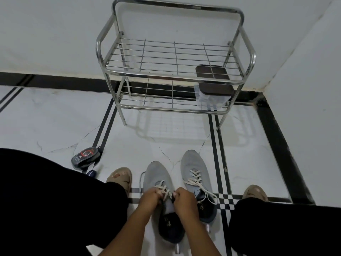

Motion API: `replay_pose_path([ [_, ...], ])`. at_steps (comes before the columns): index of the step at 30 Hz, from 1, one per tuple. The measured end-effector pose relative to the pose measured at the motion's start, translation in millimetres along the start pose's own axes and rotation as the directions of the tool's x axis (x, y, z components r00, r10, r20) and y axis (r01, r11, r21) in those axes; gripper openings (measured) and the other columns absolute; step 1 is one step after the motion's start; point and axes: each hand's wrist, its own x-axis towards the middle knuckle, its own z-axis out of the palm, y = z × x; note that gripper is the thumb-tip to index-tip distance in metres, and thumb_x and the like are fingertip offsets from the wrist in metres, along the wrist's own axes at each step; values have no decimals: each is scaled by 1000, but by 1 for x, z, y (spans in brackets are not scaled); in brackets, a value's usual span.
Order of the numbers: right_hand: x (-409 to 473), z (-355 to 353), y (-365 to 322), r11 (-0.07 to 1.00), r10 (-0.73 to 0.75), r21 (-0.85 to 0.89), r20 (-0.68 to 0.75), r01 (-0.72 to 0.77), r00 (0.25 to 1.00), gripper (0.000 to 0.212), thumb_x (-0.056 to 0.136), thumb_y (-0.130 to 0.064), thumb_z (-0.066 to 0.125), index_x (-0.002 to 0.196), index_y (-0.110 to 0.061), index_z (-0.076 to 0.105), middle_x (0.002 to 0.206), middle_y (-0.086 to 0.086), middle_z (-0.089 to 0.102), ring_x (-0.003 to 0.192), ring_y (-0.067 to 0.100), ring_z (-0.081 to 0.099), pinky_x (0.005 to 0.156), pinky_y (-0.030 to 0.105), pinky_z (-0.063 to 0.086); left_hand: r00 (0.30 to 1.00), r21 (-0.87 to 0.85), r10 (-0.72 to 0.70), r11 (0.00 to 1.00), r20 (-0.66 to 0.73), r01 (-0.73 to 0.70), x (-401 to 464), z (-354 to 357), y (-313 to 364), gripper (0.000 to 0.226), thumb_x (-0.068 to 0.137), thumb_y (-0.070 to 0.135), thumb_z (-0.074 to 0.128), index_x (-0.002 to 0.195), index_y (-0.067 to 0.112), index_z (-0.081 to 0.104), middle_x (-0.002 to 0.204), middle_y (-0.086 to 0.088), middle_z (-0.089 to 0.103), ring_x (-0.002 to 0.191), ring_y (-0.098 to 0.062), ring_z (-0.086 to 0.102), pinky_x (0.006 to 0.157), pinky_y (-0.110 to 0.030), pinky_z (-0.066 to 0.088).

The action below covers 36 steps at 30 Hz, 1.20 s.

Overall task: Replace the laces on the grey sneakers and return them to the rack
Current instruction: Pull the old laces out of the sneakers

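Observation:
Two grey sneakers stand side by side on the white floor between my feet. The left sneaker has a cream lace threaded partway up. My left hand and my right hand both pinch that lace over the upper eyelets. The right sneaker is fully laced in cream, its loose ends trailing toward its heel. A dark old lace lies on the floor by the left sneaker's side. The steel two-tier rack stands against the wall ahead.
A clear box with a brown lid sits on the rack's lower shelf at the right. A dark shoe-polish case lies on the floor at the left. My feet in tan slippers flank the sneakers.

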Motion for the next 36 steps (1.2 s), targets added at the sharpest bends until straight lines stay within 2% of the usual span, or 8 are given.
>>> replay_pose_path([
  [4, -1, -7, 14, 979, 181, 96, 20, -182, 983, 24, 99, -25, 47, 104, -11, 66, 107, 11, 68, 100, 29, 62, 82, 32, 49, 956, -621, -178, 784, -232, -4, 9, -30, 8, 26, 99, 6, 41, 81, -7, 53, 63, -20, 62, 61, -23, 59, 59, -23, 46],
  [7, 1, -13, 14, 980, 143, 122, 98, -155, 985, 16, 97, -19, 48, 91, -16, 62, 96, 8, 65, 97, 29, 62, 80, 33, 50, 851, -130, -5, 989, -526, -74, 3, -32, 3, 67, 91, 35, 63, 142, 7, 32, 142, -22, 41, 120, -38, 49, 98, -43, 43],
  [11, 5, -16, -4, 992, -88, 99, 50, 83, 995, 22, 87, -6, 50, 97, -22, 61, 107, 0, 55, 96, 23, 59, 83, 30, 49, 811, 659, 423, 750, -404, -62, -18, -2, 3, 52, 85, 48, 59, 129, 22, 49, 132, -6, 50, 123, -25, 48, 97, -38, 41],
  [17, 1, 9, 6, 924, -318, -175, 148, 341, 937, 19, 87, -32, 59, 100, -24, 72, 120, 1, 47, 109, 24, 50, 94, 29, 42, 902, 676, 382, 720, -201, -155, -19, 11, -2, 22, 92, 23, 48, 101, 14, 66, 106, -7, 68, 101, -25, 64, 80, -32, 49],
  [23, 2, -22, 2, 682, 333, 659, 104, -316, 937, 37, 95, -40, 51, 94, -5, 62, 87, 15, 66, 80, 30, 62, 77, 38, 53, 940, 486, 228, 870, -252, -81, -11, -3, -14, 28, 94, 23, 45, 103, 12, 70, 109, -10, 68, 104, -27, 63, 83, -32, 50],
  [31, -8, 11, -13, 933, -283, -210, 74, 292, 956, 27, 91, -32, 50, 113, -30, 67, 138, -5, 43, 132, 21, 34, 113, 44, 18, 950, 400, 237, 906, -202, -141, -8, -3, -13, 23, 93, 22, 50, 98, 16, 72, 105, -7, 70, 101, -25, 64, 84, -30, 50],
  [34, -6, 7, -20, 933, 90, 344, 56, -104, 994, 25, 94, -23, 46, 107, -20, 66, 133, -2, 52, 121, 18, 47, 108, 36, 28, 952, 348, 230, 925, -200, -151, -8, -4, -14, 20, 92, 24, 53, 99, 15, 70, 106, -9, 70, 104, -26, 62, 86, -31, 49],
  [36, -2, -20, -32, 423, 381, 810, 248, -407, 891, 26, 98, -15, 40, 98, -4, 63, 117, 12, 63, 99, 23, 57, 88, 33, 46, 955, 328, 223, 933, -194, -151, -7, -4, -16, 19, 93, 23, 54, 98, 14, 69, 108, -11, 69, 105, -27, 61, 86, -31, 48],
])
